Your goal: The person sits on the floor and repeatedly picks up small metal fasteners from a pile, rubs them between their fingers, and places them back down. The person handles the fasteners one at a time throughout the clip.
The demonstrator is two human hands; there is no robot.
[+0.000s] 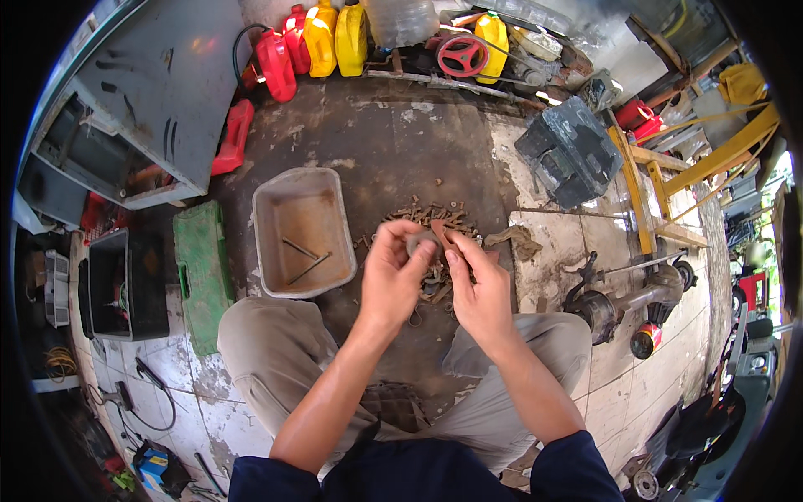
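No legible text, number or sign; any print on yellow jugs [352,42] too small to read.

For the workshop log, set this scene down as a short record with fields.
Left hand: pinching a small roundish piece, kind unclear
Right hand: holding a thin reddish-brown piece close beside it
Below the hands: a loose pile of rusty hardware on the dark floor
Left of pile: grey tub with two slim rods inside
Left of tub: green case
Right of pile: crumpled rag
Farther right: dark toolbox
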